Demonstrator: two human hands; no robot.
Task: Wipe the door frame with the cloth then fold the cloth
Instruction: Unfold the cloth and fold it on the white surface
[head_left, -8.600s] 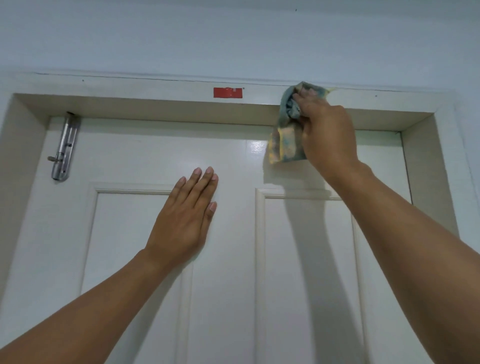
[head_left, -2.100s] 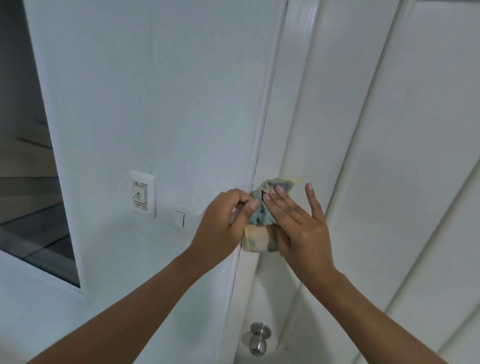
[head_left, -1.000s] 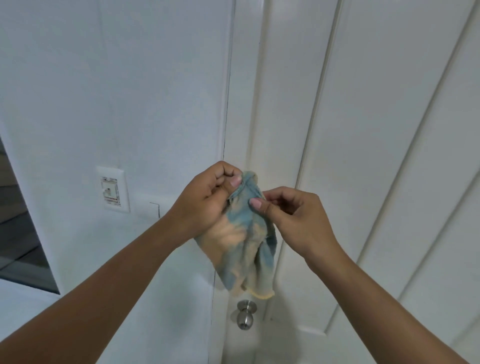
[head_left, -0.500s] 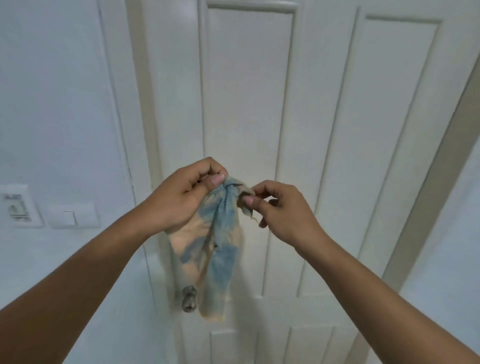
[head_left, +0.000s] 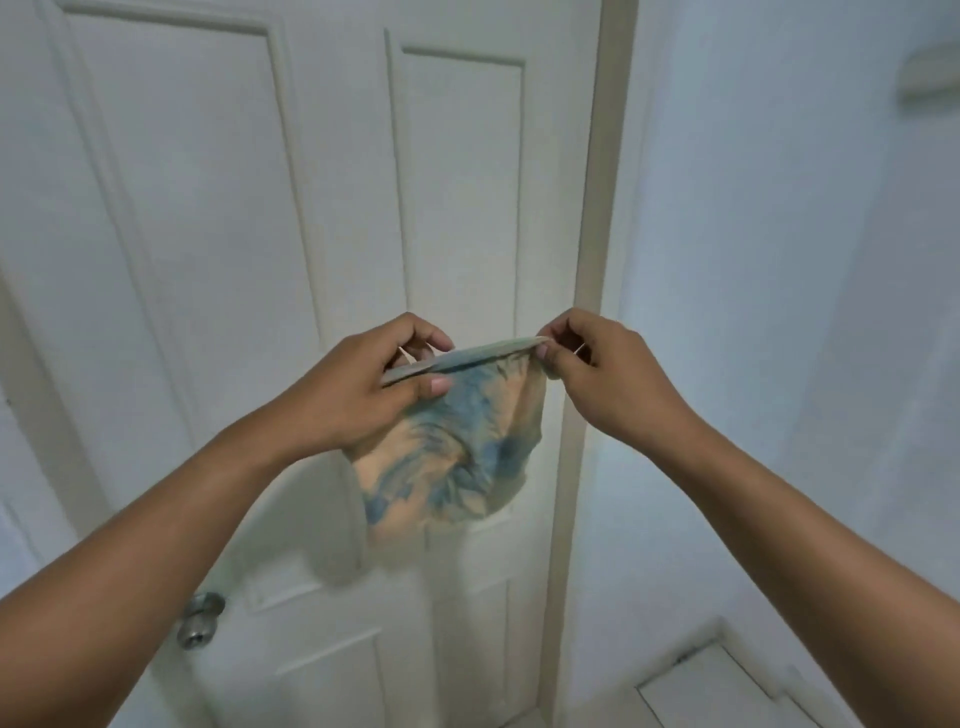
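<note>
the left hand (head_left: 363, 387) is nearest the camera, thumb and fingers pressed together on the cloth (head_left: 457, 447), pinching its top edge at the left end. the right hand (head_left: 597, 371) pinches the same edge at the other end, thumb against forefinger, the remaining fingers curled in. the two hands sit at nearly the same height, the right one a touch higher, so the stretched edge runs left to right and climbs slightly toward the right hand.

that edge is the long axis the fold turns on. everything else of the cloth hangs below it, a blue and peach sheet sagging in loose wrinkles, its bottom hem free and blurred. it touches nothing but the two hands. judged from this, the wiping is over and the folding is only starting: the next move probably brings one pinched corner across to the other, and neither hand is clearly better placed for that.

beyond the cloth stands the white panelled door (head_left: 332, 208), with the door frame (head_left: 597, 234) upright just right of the cloth and the door knob (head_left: 200, 618) low to its left.
</note>
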